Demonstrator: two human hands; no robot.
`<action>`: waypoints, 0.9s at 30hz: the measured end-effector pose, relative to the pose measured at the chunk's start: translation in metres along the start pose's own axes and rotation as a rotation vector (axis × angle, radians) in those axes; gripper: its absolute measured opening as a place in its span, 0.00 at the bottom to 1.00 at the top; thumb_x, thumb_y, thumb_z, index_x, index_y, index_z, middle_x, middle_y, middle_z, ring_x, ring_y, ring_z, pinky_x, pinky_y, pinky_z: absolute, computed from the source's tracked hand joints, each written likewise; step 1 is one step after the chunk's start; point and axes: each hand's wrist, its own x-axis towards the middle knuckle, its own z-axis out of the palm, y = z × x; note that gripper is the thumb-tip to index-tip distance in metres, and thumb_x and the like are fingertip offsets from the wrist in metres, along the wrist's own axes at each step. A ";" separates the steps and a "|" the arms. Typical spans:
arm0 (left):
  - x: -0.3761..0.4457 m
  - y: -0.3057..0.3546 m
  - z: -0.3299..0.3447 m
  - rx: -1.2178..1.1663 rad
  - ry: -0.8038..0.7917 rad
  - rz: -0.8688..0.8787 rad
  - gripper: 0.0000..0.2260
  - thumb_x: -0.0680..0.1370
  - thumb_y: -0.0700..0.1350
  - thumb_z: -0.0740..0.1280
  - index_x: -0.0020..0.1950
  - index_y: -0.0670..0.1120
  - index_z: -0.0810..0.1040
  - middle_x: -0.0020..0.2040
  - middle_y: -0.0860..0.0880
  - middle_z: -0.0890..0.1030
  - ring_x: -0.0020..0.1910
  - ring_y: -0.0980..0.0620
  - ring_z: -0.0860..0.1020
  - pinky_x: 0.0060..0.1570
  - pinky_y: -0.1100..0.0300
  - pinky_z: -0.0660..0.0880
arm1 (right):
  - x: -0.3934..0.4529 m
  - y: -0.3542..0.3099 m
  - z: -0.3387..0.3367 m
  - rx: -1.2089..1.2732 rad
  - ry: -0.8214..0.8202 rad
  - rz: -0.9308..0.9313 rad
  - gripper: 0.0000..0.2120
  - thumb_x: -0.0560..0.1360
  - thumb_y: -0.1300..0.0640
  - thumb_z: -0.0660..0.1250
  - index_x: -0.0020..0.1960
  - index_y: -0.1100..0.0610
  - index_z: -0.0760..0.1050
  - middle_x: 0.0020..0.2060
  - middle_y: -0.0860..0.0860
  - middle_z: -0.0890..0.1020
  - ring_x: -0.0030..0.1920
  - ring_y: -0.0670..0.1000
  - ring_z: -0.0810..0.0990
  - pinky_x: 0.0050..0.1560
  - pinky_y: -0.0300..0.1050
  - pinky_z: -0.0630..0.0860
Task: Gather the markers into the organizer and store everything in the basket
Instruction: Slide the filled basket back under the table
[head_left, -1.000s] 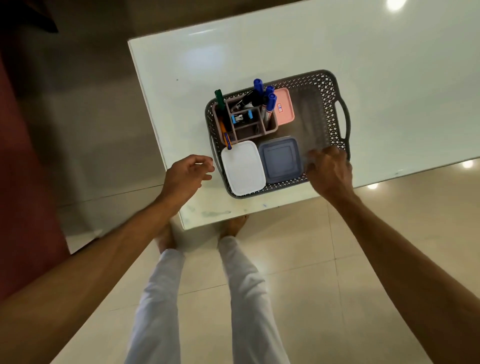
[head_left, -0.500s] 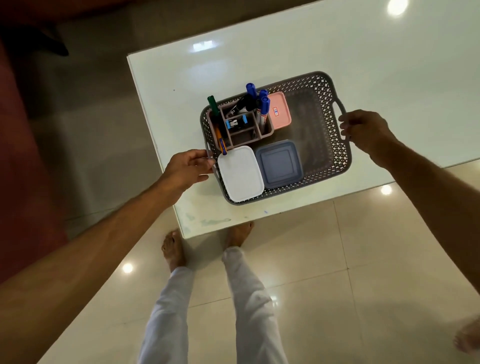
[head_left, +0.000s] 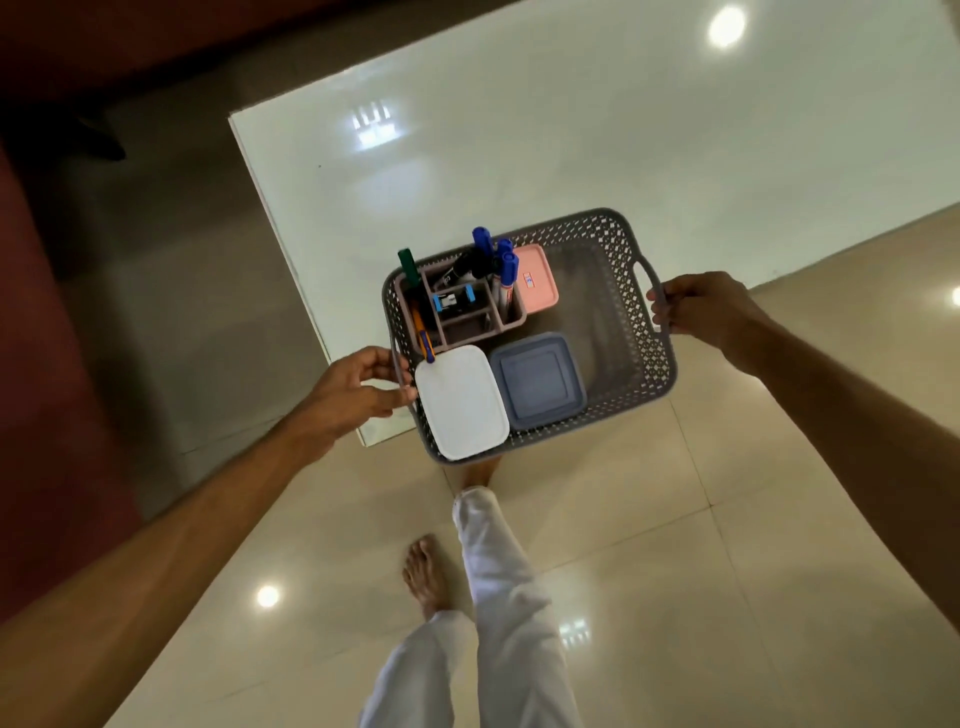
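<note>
While the white desk (head_left: 571, 130) fills the top of view, the grey basket (head_left: 644, 364) hangs past its near edge, over the floor. Left hand (head_left: 353, 389) curls its grip round the left handle, right hand (head_left: 701, 309) curls round the right handle. Inside: organizer (head_left: 467, 322) holding upright markers (head_left: 506, 270), white box (head_left: 460, 402), blue-grey box (head_left: 537, 379), pink box (head_left: 535, 278).

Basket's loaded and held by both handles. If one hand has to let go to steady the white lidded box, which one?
Left. The left hand grips the handle of the grey perforated plastic basket right beside the white lidded box. The right hand holds the far handle, across the basket.
</note>
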 end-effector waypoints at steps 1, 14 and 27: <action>-0.012 -0.009 0.003 0.014 -0.015 0.003 0.17 0.74 0.39 0.78 0.61 0.44 0.80 0.54 0.48 0.84 0.49 0.54 0.83 0.47 0.58 0.78 | -0.012 0.012 0.002 0.057 -0.016 0.003 0.13 0.76 0.72 0.65 0.53 0.61 0.85 0.51 0.59 0.86 0.55 0.61 0.85 0.64 0.58 0.81; -0.121 -0.065 0.027 0.145 -0.030 0.155 0.18 0.65 0.42 0.79 0.52 0.47 0.80 0.41 0.54 0.86 0.40 0.58 0.84 0.46 0.56 0.80 | -0.166 0.101 0.008 0.530 -0.110 -0.202 0.11 0.73 0.75 0.69 0.53 0.65 0.81 0.44 0.59 0.82 0.48 0.58 0.81 0.62 0.52 0.82; -0.083 -0.185 0.149 0.288 -0.065 0.199 0.20 0.59 0.53 0.85 0.46 0.49 0.86 0.43 0.40 0.87 0.40 0.47 0.85 0.43 0.56 0.82 | -0.127 0.279 0.004 0.545 -0.087 -0.377 0.15 0.78 0.74 0.59 0.58 0.68 0.82 0.45 0.58 0.83 0.46 0.54 0.82 0.54 0.48 0.80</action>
